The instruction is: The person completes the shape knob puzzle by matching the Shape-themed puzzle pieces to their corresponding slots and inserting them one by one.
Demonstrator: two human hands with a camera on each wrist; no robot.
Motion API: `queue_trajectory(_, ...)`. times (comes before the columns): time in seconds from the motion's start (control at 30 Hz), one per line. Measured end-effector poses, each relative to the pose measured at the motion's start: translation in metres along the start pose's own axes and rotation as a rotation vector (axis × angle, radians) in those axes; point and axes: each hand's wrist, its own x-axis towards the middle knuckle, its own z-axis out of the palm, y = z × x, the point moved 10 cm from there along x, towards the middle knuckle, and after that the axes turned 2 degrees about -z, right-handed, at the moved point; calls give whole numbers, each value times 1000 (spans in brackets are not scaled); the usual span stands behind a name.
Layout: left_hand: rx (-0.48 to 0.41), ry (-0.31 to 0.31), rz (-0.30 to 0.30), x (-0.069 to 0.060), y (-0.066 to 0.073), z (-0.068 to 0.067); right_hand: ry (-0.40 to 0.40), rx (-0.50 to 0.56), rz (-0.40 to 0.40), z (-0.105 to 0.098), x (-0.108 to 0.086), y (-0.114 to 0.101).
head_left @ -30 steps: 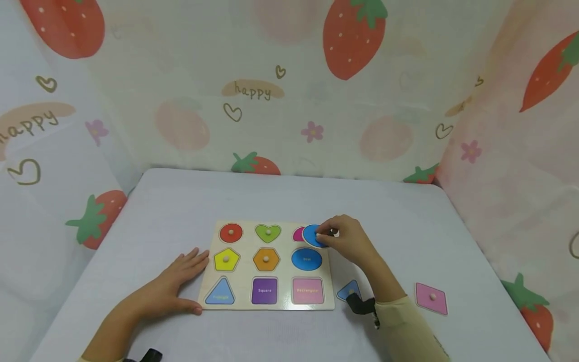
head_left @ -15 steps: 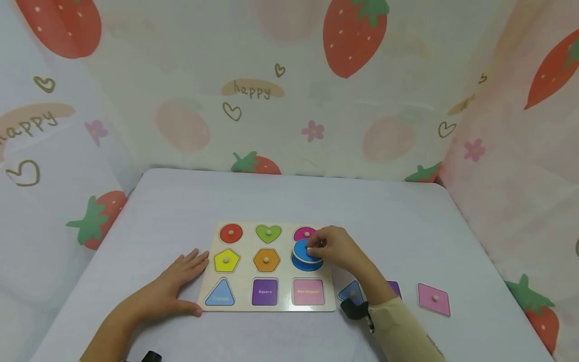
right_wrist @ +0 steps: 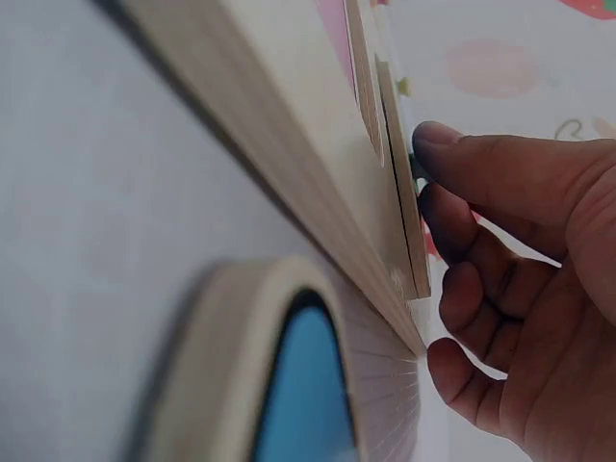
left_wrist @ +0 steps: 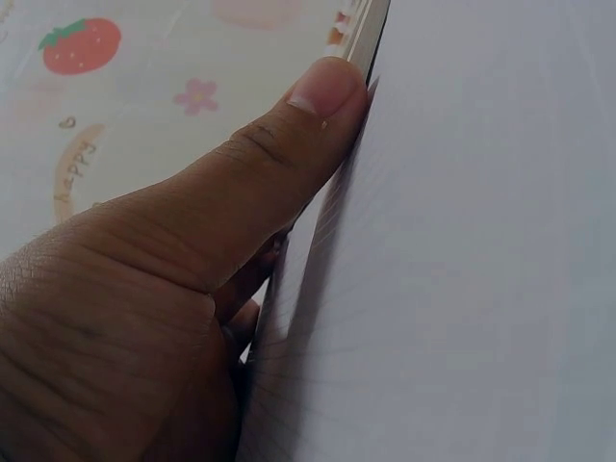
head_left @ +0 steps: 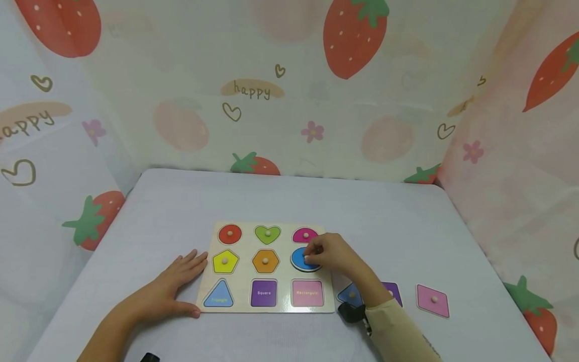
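Strawberry-print backdrop (head_left: 267,125) fills the upper frame; white tabletop (head_left: 271,198) ends mid-frame. Lower centre, right hand (head_left: 332,254) pinches blue oval (head_left: 298,258); left hand (head_left: 169,289), fingers extended, touches board (head_left: 242,281) edge.

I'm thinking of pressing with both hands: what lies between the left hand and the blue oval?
In the head view, the yellow pentagon and orange hexagon, both set in the board, lie between them.

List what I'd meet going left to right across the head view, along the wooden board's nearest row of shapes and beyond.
The person's left hand, blue triangular recess, purple square recess, pink rectangular recess, loose blue triangular wooden piece, partly hidden purple piece, knobbed pink rectangular piece.
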Motion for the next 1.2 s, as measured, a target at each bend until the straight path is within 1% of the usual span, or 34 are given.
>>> queue_trajectory(0.33,2,-6,-1,-1,3,-1,-34,4,-40,5,0,-1)
queue_trajectory(0.47,-1,-8,-9,-1,1,0,-32,12,-35,5,-1,-1)
queue_trajectory(0.67,-7,-2,-2,-2,0,0,-28,9,-35,5,-1,-2)
queue_trajectory(0.87,-21,-4,4,-3,0,2,-47,-8,-21,7,-3,0)
queue_trajectory(1.03,-4,-16,-2,-2,0,4,-46,-43,-29,1,-7,-3)
queue_trajectory(1.2,4,0,13,-2,0,1,-29,-47,-84,-9,-14,-14)
